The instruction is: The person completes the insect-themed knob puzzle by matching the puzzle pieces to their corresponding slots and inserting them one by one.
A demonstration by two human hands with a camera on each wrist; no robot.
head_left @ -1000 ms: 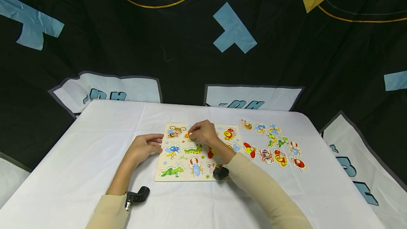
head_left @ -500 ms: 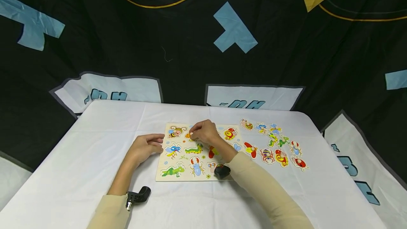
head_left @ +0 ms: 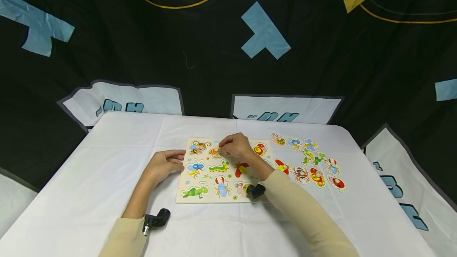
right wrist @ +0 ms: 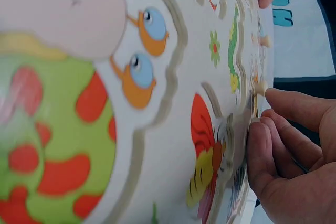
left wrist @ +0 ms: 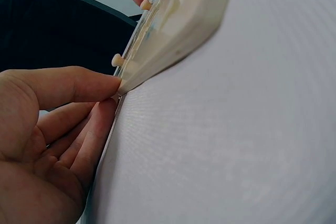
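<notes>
A wooden puzzle board (head_left: 228,180) printed with insects lies on the white table, several knobbed pieces on it. At its left edge is my left hand (head_left: 162,165), with thumb and fingers fairly straight against the edge. In the left wrist view, the left thumb (left wrist: 79,85) touches the board's corner. My right hand (head_left: 237,146) is over the top row, beside an orange bee piece (head_left: 214,153). The right wrist view has one fingertip beside a wooden knob (right wrist: 260,87), the other fingers apart from it and near the board surface.
Loose insect pieces lie right of the board, among them a spider piece (head_left: 301,175), a red ladybug piece (head_left: 336,183) and a stag beetle piece (head_left: 333,166). A dark cloth (head_left: 200,43) hangs behind the table. Each wrist carries a black camera (head_left: 157,219).
My right hand has shifted slightly right, away from the orange bee piece, more of which now shows. The left hand has stayed at the board's edge.
</notes>
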